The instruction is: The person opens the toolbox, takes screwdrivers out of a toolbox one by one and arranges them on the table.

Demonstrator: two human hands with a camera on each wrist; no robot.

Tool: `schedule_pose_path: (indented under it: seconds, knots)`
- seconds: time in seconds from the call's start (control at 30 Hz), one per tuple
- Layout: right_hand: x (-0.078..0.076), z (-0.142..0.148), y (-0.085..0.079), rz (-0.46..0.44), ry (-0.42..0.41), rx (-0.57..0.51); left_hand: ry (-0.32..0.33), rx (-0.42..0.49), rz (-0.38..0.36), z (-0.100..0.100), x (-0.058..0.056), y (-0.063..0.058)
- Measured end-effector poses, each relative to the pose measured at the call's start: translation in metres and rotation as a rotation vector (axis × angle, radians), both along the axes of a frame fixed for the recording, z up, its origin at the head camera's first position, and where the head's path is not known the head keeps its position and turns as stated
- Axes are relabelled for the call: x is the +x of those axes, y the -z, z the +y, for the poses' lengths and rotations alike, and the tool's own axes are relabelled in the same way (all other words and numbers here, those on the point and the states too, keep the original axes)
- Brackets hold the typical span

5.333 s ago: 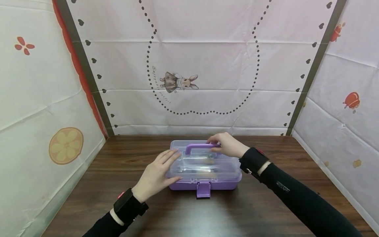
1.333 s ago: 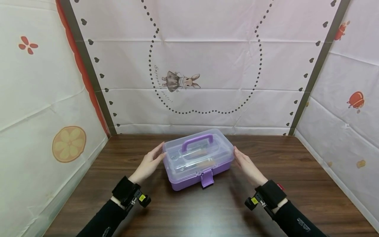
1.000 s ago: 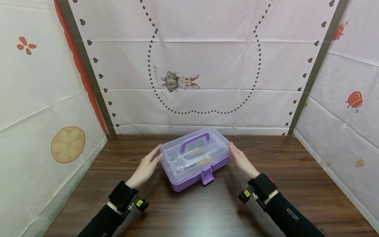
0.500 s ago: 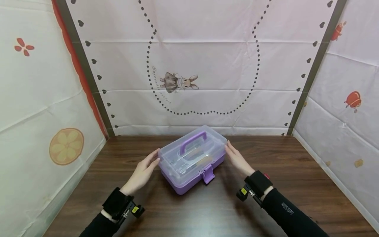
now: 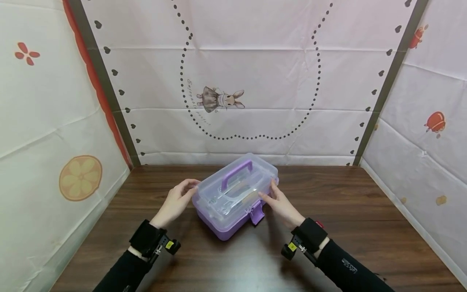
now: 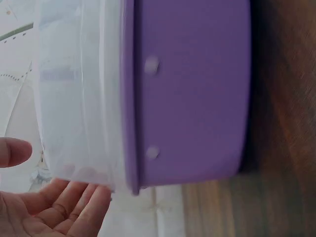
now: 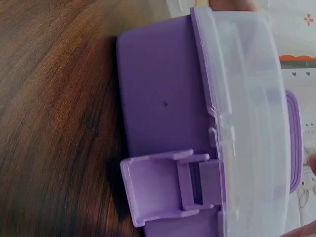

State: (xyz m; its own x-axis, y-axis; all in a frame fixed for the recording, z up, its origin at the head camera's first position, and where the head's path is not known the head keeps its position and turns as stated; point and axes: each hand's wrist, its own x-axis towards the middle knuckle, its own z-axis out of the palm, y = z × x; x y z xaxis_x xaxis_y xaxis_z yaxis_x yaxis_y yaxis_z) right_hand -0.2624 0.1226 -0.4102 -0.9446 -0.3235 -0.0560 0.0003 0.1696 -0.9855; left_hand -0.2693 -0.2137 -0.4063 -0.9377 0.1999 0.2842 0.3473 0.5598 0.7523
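A purple plastic case (image 5: 211,224) stands slantwise on the table, its clear lid (image 5: 219,209) down. A purple handle (image 5: 236,174) rises from the lid, and the front latch (image 7: 153,185) is swung outward. Slender things show dimly inside. My left hand (image 5: 175,204) is at the left end, its fingers reaching round the back corner of the lid. Its thumb (image 6: 15,152) stands apart from them in the left wrist view. My right hand (image 5: 282,207) is at the right front corner, fingertips by the right end and thumb over the lid's front edge, both loosely extended.
The dark wooden table (image 5: 350,215) runs back to a white printed cloth (image 5: 262,81). More printed cloth hangs at the left (image 5: 33,142) and right (image 5: 423,170) sides. Both wrists carry black bands with small cameras.
The case has turned further anticlockwise and shifted slightly left between my hands. My right hand has slid from the right end toward the front corner, its thumb now spread over the lid.
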Motion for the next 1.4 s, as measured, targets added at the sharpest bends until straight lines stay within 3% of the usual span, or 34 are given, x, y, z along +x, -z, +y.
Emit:
schedule_pose_path:
  seconds: [0.17,0.27,0.57,0.7,0.83,1.03,1.2,1.4]
  knots:
    - [-0.004,-0.008,0.002,0.006,0.011,-0.003,0.004,-0.064,-0.008,-0.001,-0.003,-0.006]
    - [-0.008,-0.013,0.002,0.02,0.02,0.003,0.011,-0.09,-0.056,-0.002,-0.004,-0.009]
    - [-0.02,-0.023,0.002,0.029,0.051,0.014,0.114,-0.068,-0.202,-0.006,0.001,-0.017]
    - [-0.029,-0.024,0.002,0.017,0.002,0.023,0.135,-0.068,-0.231,-0.006,0.008,-0.022]
    - [-0.042,-0.022,0.001,0.025,-0.104,0.054,0.153,-0.094,-0.247,-0.006,0.017,-0.028]
    - [-0.06,-0.021,0.001,0.073,-0.24,0.105,0.175,-0.177,-0.199,0.001,0.033,-0.038]
    - [-0.069,-0.025,0.002,0.088,-0.307,0.131,0.116,-0.276,-0.136,0.007,0.046,-0.042]
    - [-0.074,-0.028,0.002,0.058,-0.348,0.101,0.073,-0.345,-0.103,0.008,0.053,-0.043]
